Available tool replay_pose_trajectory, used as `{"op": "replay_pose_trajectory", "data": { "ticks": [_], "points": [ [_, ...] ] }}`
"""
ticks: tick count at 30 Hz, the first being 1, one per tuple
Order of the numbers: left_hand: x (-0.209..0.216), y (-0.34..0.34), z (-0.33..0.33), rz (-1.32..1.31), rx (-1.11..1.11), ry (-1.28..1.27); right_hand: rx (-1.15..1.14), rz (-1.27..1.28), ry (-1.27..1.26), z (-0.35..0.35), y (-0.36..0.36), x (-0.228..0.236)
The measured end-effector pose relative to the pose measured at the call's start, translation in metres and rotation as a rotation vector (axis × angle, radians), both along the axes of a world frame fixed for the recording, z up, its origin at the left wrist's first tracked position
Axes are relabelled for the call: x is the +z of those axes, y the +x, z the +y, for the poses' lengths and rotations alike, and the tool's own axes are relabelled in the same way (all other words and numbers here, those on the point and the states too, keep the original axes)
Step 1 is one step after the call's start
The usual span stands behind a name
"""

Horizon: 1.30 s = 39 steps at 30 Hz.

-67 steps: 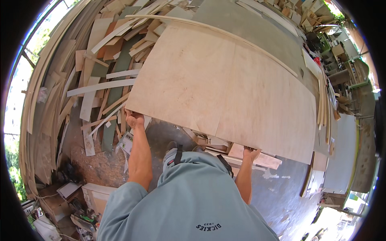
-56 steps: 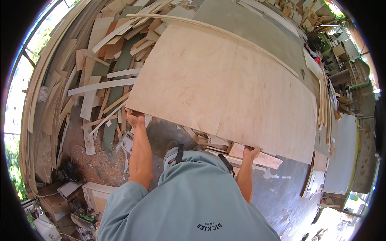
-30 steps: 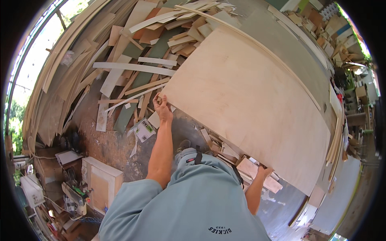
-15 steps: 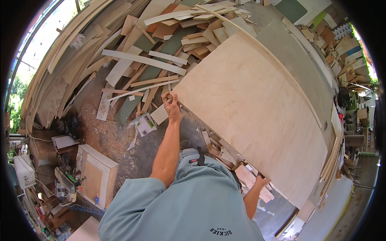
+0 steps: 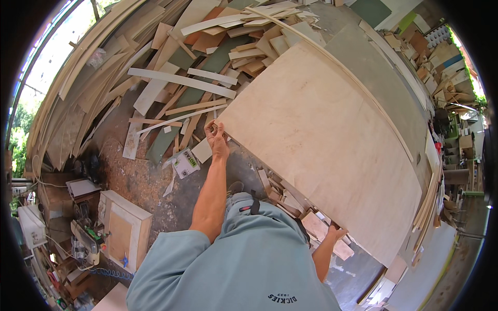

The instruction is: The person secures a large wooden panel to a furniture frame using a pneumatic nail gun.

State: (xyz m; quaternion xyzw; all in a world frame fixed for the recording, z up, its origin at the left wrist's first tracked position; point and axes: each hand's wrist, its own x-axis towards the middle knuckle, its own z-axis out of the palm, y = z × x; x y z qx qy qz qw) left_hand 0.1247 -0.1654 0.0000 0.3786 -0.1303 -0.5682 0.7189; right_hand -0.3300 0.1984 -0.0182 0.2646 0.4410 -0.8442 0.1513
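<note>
A large pale plywood sheet [image 5: 321, 150] spans the middle and right of the view, its near edge running slantwise in front of me. At the sheet's left corner my left hand [image 5: 217, 140] is closed on the edge, thumb on top and fingers bent around it. Farther right along the same near edge, my right hand [image 5: 337, 232] grips the sheet; its fingers are partly hidden beneath. Along the sheet's far side lies a long thin wooden strip [image 5: 358, 83].
Scrap boards [image 5: 181, 83] lie heaped at the far left, with sawdust [image 5: 132, 166] on the floor. A wooden box [image 5: 124, 228] stands at lower left beside a power tool [image 5: 85, 241]. Offcuts [image 5: 282, 192] lie below the sheet's near edge. A grey panel [image 5: 381, 78] stretches beyond it.
My left hand and the sheet's left corner appear slightly farther left and lower. The whole view has shifted a little; both hands keep their hold on the sheet.
</note>
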Motion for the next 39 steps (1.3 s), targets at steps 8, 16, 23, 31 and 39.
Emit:
{"op": "replay_pose_trajectory", "data": {
  "ticks": [8, 16, 23, 31, 39],
  "points": [
    [-0.002, 0.000, 0.001, 0.035, 0.007, 0.003, 0.023, 0.005, 0.018, -0.002, 0.004, 0.003],
    [-0.012, 0.006, 0.000, 0.238, 0.023, -0.046, 0.000, -0.004, -0.020, 0.001, 0.003, 0.000],
    [-0.031, 0.009, -0.005, 0.372, -0.003, -0.018, 0.011, -0.004, -0.079, 0.005, 0.000, -0.006],
    [-0.034, 0.010, -0.009, 0.399, -0.013, -0.048, 0.005, -0.009, -0.105, 0.011, -0.003, -0.015],
    [-0.042, 0.022, -0.014, 0.338, -0.094, -0.109, -0.014, 0.025, 0.025, -0.002, 0.005, -0.013]
  ]
}}
